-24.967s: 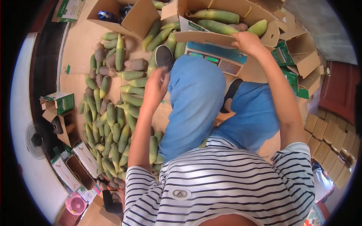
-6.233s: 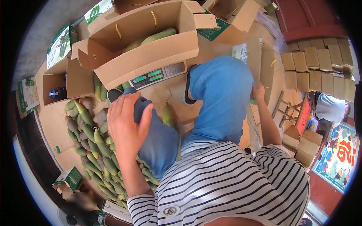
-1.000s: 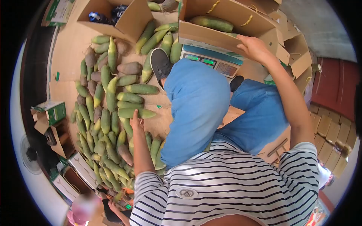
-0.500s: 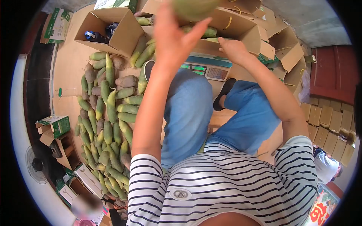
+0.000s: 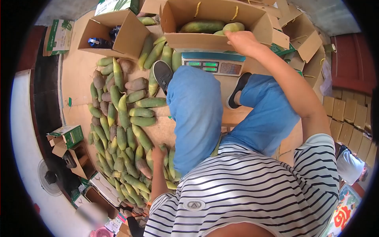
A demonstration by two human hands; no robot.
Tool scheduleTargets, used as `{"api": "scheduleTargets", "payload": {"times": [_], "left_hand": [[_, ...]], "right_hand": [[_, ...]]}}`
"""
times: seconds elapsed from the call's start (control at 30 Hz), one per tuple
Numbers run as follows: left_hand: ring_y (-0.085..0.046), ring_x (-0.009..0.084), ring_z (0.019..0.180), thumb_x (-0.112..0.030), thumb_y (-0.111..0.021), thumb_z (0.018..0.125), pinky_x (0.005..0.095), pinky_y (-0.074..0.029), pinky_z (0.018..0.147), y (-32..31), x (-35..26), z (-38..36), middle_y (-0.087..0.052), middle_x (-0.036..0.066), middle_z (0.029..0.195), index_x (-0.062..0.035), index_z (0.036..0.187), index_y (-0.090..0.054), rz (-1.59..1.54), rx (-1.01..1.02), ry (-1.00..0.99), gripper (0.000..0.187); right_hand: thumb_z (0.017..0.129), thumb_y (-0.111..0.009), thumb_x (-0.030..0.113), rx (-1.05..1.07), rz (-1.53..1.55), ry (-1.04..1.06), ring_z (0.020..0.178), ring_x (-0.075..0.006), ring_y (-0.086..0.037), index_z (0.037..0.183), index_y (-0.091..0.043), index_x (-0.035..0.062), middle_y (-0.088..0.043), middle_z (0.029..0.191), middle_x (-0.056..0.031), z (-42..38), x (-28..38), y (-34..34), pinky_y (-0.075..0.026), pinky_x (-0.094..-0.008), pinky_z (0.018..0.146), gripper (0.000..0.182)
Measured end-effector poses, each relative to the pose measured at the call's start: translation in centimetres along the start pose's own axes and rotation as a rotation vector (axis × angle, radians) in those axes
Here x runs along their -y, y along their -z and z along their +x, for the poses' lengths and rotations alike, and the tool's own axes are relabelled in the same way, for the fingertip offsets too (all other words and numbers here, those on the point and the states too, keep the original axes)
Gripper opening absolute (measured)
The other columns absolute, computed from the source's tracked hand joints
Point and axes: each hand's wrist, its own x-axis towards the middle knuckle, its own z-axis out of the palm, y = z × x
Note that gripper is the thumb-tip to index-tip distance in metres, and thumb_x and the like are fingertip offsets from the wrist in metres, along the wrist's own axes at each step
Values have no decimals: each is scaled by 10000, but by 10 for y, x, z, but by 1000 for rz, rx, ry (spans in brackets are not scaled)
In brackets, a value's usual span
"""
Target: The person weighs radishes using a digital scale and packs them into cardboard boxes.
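My right hand (image 5: 242,42) reaches over the front wall of an open cardboard box (image 5: 205,41). Its fingers are closed at the end of a green radish (image 5: 233,27) inside. Behind that radish, another long green radish (image 5: 202,26) lies along the box. The box is on a scale (image 5: 213,63) with lit green displays. Low at my left side, my left hand (image 5: 158,154) is down at the pile of green radishes (image 5: 122,110), beside my knee. Its fingers are mostly hidden, and I cannot tell whether they grip a radish.
An open box (image 5: 118,35) with dark blue items stands left of the scale. More open cartons (image 5: 302,37) crowd the right. Small brown boxes (image 5: 343,114) are stacked farther right, near a person in a white shirt (image 5: 349,166). A fan (image 5: 49,177) is at far left.
My left hand has dropped from above the box, where a blurred green radish was, to the pile at left. My right hand stays at the box, where a radish end now shows by its fingers.
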Motion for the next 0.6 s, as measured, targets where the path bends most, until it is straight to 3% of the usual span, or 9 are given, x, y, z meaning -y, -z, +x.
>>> {"api": "scheduleTargets", "payload": {"times": [0.07,0.2,0.3,0.33,0.43,0.6], "left_hand": [[-494,333,1042,-271,-667,765,436,-454,854,-23,15,-49,-508,144,1106,-22,1088,-536,224,-61,-44,429],[-469,308,1083,-181,-643,793,455,-452,859,-52,19,-52,-462,112,1158,-61,1105,-510,251,-320,-44,360],[-474,299,1107,-159,-642,798,450,-464,848,-56,39,-37,-469,105,1164,-89,1100,-511,323,-242,27,337],[-487,298,1120,-142,-661,785,438,-477,842,-40,37,-33,-473,105,1165,-112,1128,-489,317,-63,62,386],[-511,299,1094,-159,-688,768,409,-504,820,-55,60,-2,-448,120,1180,-109,1161,-460,420,12,-4,457],[-541,306,1039,-246,-740,712,380,-535,773,-43,38,-6,-451,157,1145,-79,1154,-447,221,55,115,555]], "right_hand": [[889,-465,136,13,-7,-9,906,-356,-611,1051,-492,8,-645,952,-169,2,1,-1,-491,-443,756,208],[885,-542,188,7,22,-15,906,-381,-589,1083,-488,22,-622,935,-213,5,1,-3,-470,-461,766,264],[885,-545,195,-80,161,78,967,-365,-578,1093,-495,17,-618,998,-201,8,-14,-6,-462,-453,799,279],[884,-546,195,-119,223,125,991,-357,-575,1089,-497,12,-618,1021,-194,9,-15,-6,-461,-448,809,279],[885,-553,213,-23,167,105,954,-368,-579,1069,-498,13,-620,975,-198,9,-13,-3,-459,-461,784,277],[893,-546,215,-40,102,55,902,-391,-582,1030,-490,4,-615,911,-211,9,-12,-5,-454,-484,759,258]]}}
